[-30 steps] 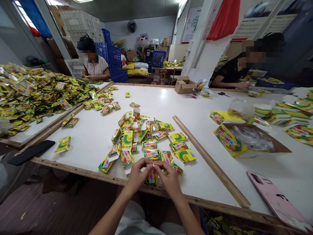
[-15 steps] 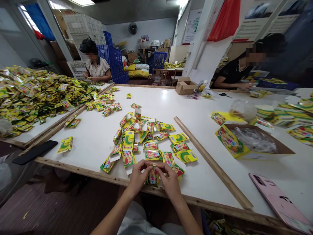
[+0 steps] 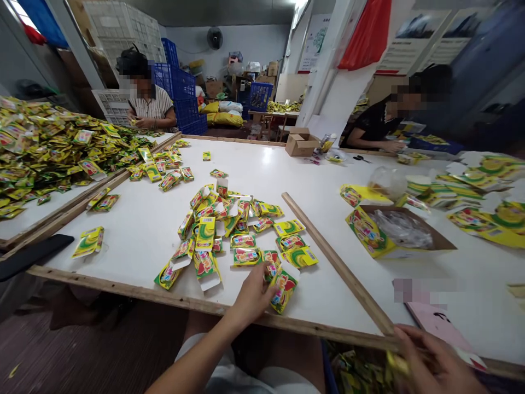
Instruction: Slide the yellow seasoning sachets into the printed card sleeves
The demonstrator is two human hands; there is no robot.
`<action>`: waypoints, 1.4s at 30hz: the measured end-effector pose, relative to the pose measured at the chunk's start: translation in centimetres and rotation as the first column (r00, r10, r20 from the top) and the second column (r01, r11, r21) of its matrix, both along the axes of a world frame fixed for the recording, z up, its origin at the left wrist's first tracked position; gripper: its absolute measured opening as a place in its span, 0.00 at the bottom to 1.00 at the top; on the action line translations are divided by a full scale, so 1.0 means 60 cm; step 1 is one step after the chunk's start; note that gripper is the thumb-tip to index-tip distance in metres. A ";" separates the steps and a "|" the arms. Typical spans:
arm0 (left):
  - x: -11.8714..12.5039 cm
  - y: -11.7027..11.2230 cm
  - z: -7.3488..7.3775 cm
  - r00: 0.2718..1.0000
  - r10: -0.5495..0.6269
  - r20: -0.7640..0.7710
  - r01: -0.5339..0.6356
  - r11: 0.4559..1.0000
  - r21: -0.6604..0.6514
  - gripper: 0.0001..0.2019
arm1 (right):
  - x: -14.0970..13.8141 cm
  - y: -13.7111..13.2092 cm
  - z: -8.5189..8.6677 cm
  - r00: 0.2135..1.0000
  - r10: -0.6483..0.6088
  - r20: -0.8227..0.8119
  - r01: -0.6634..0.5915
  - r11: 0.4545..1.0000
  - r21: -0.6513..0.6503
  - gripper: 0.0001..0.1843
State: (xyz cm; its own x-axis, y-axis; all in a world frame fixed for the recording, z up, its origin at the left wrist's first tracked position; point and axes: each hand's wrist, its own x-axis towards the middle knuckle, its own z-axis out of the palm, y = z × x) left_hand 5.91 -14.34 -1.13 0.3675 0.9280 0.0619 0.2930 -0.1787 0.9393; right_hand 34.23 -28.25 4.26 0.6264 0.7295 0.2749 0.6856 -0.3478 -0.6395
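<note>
My left hand point(image 3: 256, 290) closes its thumb and fingers on the near edge of a small fruit-printed carton point(image 3: 284, 289) at the table's front edge. Another carton point(image 3: 268, 260) lies right behind its fingertips. Several more green and yellow cartons point(image 3: 205, 232) form a loose heap beyond, some with white end flaps standing open. My right hand point(image 3: 437, 358) is low at the right, over the front edge. A blurred yellow carton point(image 3: 397, 362) shows at its fingertips; whether it is gripped or released is unclear.
A wooden strip point(image 3: 336, 260) crosses the table. Right of it are a display box point(image 3: 369, 232) with a plastic bag inside and a pink phone point(image 3: 438, 323). Packets point(image 3: 356, 366) fill a space below the edge. Sachets point(image 3: 53, 148) are piled left. Two people point(image 3: 150, 101) work across.
My hands have parted: the right swung out to the right past the table edge with the small carton. My left moved onto another carton. The view turned slightly right.
</note>
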 end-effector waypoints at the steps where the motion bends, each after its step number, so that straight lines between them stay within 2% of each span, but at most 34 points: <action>1: 0.009 0.000 0.000 1.000 -0.009 -0.017 0.009 1.000 0.020 0.23 | -0.016 0.009 -0.014 0.997 0.049 -0.062 -0.050 0.999 -0.010 0.18; 3: 0.019 -0.002 -0.004 1.000 -0.012 -0.021 0.013 0.999 0.045 0.25 | -0.069 0.043 -0.048 0.963 0.141 -0.230 -0.142 0.990 0.013 0.20; 5: 0.019 -0.002 -0.010 1.000 -0.022 0.013 0.021 0.999 0.045 0.25 | -0.131 0.087 -0.082 0.874 0.264 -0.407 -0.236 0.964 0.118 0.23; 8: 0.005 -0.002 -0.019 0.992 -0.056 0.111 0.057 0.998 -0.005 0.25 | -0.198 0.139 -0.114 0.770 0.352 -0.532 -0.265 0.935 0.235 0.23; 11: -0.015 -0.001 -0.017 0.971 -0.055 0.233 0.070 0.996 -0.055 0.23 | -0.229 0.157 -0.119 0.737 0.430 -0.521 -0.294 0.898 0.326 0.19; 14: -0.036 -0.003 -0.008 0.949 -0.017 0.314 0.031 0.999 -0.039 0.17 | -0.243 0.154 -0.111 0.675 0.560 -0.480 -0.409 0.826 0.387 0.18; 18: -0.061 -0.006 -0.001 0.951 -0.024 0.307 0.038 0.999 -0.040 0.13 | -0.254 0.154 -0.098 0.590 0.648 -0.482 -0.565 0.757 0.328 0.15; 20: -0.070 -0.004 0.001 0.960 -0.034 0.279 0.040 0.999 -0.017 0.10 | -0.259 0.161 -0.092 0.592 0.661 -0.461 -0.598 0.744 0.297 0.14; 23: -0.075 0.000 0.002 0.968 -0.010 0.249 -0.003 0.999 0.051 0.06 | -0.269 0.179 -0.085 0.640 0.664 -0.386 -0.585 0.747 0.317 0.13; 27: -0.070 0.004 0.002 0.932 0.053 0.359 -0.065 0.998 0.021 0.11 | -0.280 0.193 -0.086 0.643 0.644 -0.414 -0.505 0.763 0.403 0.13; 29: -0.068 0.002 0.002 0.922 0.055 0.382 -0.059 0.998 0.000 0.12 | -0.281 0.192 -0.085 0.644 0.666 -0.376 -0.535 0.744 0.400 0.12; 33: -0.068 -0.002 0.004 0.941 0.062 0.332 -0.082 0.996 0.046 0.08 | -0.278 0.182 -0.076 0.656 0.707 -0.265 -0.613 0.704 0.359 0.09; 36: -0.065 -0.004 0.010 0.940 0.103 0.326 -0.122 0.992 0.040 0.08 | -0.281 0.180 -0.068 0.677 0.687 -0.262 -0.593 0.721 0.357 0.11; 42: -0.053 0.006 0.025 0.943 0.177 0.282 -0.178 0.984 -0.019 0.08 | -0.285 0.193 -0.058 0.704 0.604 -0.374 -0.537 0.797 0.276 0.16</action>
State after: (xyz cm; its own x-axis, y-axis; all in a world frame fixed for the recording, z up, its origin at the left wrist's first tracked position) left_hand 2.74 -13.99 0.35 0.1635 0.9758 0.1453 0.0441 -0.1544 0.9870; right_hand 17.14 -16.69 0.76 0.1768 0.9614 0.2109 0.3720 0.1331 -0.9186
